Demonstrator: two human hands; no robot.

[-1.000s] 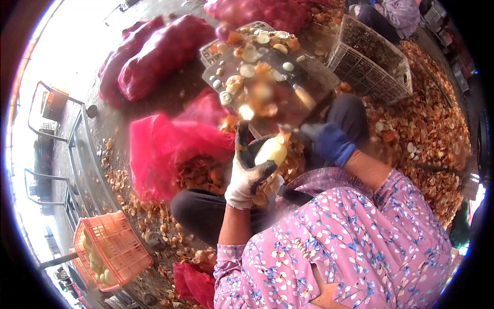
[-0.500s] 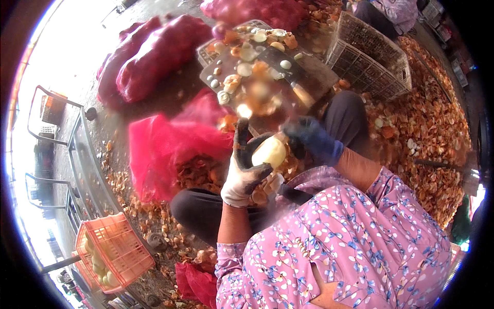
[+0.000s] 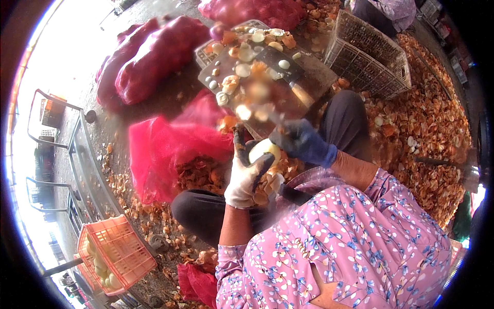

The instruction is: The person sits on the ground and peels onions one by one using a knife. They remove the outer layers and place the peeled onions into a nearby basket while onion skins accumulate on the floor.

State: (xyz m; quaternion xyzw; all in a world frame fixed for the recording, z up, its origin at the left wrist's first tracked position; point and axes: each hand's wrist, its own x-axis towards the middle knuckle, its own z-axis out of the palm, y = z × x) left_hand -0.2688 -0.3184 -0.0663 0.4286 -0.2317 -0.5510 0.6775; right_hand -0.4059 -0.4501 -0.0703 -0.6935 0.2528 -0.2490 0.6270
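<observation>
In front of my body, my left hand (image 3: 243, 177), in a white glove with dark fingers, grips a pale peeled onion (image 3: 265, 150). My right hand (image 3: 303, 143), in a blue glove, is closed beside the onion's upper right. What it holds is too blurred to make out. Beyond my hands, a cleaver (image 3: 301, 96) with a wooden handle and dark blade lies on a board (image 3: 320, 77). Onion trimmings (image 3: 243, 69) and bits of skin are strewn over the board. A blurry spot covers its middle.
Red mesh sacks (image 3: 159, 56) stand at the far left, with a loose pink net (image 3: 154, 154) nearer. A grey crate (image 3: 368, 64) is at the upper right. Onion skins (image 3: 427, 149) cover the floor. At the lower left, an orange crate (image 3: 123, 247) holds peeled onions beside a metal cart (image 3: 87, 159). Another person (image 3: 383, 13) sits beyond.
My right hand has come down and left, closer to the onion. The onion sits slightly deeper in my left hand, which is turned a little.
</observation>
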